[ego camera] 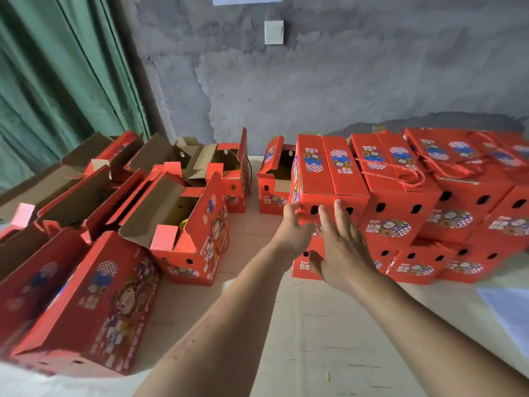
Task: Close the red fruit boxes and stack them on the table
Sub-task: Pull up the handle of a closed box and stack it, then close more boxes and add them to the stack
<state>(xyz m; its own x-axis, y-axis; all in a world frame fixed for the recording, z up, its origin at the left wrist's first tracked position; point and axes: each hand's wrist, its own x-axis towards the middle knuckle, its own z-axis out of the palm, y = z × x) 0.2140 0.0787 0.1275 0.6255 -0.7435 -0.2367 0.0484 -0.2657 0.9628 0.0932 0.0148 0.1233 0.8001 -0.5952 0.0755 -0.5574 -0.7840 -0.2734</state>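
A closed red fruit box [329, 170] sits on top of another red box [305, 265] at the left end of a stack of closed boxes [429, 196]. My left hand [294, 227] touches the near left corner of that top box, fingers curled against its front. Just right of it, my right hand [343, 247] is spread in front of the box's near face with fingers straight. Several open red boxes [183, 224] with raised flaps stand on the table [286, 325] to the left.
One open box [272, 181] stands behind the stack's left end. A grey wall [286, 96] and a green curtain [57, 81] lie beyond. Pale paper [509, 310] lies at the right table edge.
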